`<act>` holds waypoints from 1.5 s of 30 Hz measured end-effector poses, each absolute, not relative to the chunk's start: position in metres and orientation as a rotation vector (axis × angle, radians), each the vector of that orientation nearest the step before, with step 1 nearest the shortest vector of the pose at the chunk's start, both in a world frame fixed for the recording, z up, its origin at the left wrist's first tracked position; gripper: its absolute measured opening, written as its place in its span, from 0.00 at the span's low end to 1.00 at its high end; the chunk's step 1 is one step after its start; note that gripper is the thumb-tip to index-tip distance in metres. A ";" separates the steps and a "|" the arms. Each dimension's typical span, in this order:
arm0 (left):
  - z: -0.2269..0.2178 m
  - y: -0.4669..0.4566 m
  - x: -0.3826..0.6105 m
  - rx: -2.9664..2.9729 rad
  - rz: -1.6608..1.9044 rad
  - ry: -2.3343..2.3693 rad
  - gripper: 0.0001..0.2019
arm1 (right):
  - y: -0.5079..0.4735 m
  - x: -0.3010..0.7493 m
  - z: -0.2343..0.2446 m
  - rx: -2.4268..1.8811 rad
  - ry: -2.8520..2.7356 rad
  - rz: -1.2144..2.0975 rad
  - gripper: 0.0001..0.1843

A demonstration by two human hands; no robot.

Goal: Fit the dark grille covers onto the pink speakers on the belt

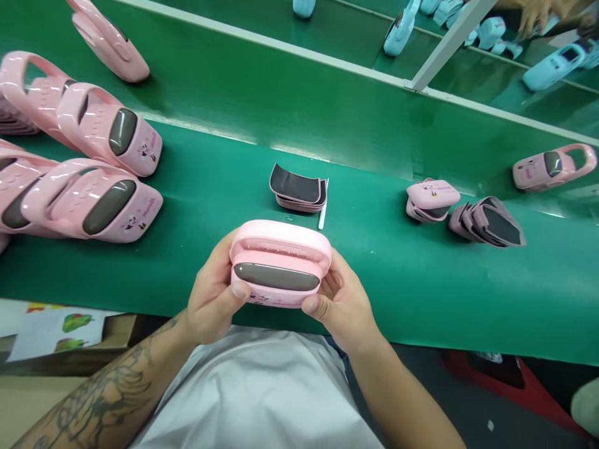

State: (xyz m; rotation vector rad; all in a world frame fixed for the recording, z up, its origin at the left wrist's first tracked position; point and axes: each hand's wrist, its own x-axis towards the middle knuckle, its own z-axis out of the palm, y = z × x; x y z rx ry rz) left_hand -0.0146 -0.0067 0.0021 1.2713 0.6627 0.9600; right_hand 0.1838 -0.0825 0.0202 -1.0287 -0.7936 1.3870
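Over the near edge of the green conveyor belt [388, 299]: pink plastic case [279, 265], contents hidden
Left hand [213, 293]: fingers curled, grasping one end
Right hand [339, 305]: fingers curled, grasping the other end
Upper left of the frame: matching pink cases [88, 206]
Belt centre: stack of pink-and-grey shells [297, 187], white stick [322, 209] just beside

The left hand [213, 290] and right hand [339, 305] gripped a pink plastic case [279, 265] from either side, its grey oval panel upward; ahead on the green conveyor belt [374, 280] lay a stack of dark curved pads [297, 188] just beside a white stick [322, 206]; more pink cases [91, 199] lay to the left; a tattoo [100, 399] marked the left forearm [140, 368].
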 end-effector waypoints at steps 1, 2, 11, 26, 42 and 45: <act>0.002 -0.007 -0.015 1.266 0.946 0.667 0.32 | -0.083 0.185 0.021 -1.025 -0.786 1.386 0.46; 0.003 -0.007 -0.016 1.258 0.941 0.669 0.32 | -0.083 0.186 0.021 -1.021 -0.782 1.386 0.45; 0.016 -0.008 -0.012 1.171 0.927 0.649 0.34 | -0.089 0.190 0.034 -1.067 -0.966 1.355 0.43; 0.028 -0.014 -0.028 1.164 0.765 0.674 0.39 | -0.114 0.190 0.024 -1.198 -0.963 1.209 0.43; 0.008 0.013 0.026 0.946 1.062 0.975 0.43 | -0.107 0.167 -0.007 -1.397 -1.080 0.987 0.40; 0.011 0.020 0.043 0.856 1.107 1.052 0.43 | -0.091 0.156 -0.006 -1.384 -1.164 0.635 0.43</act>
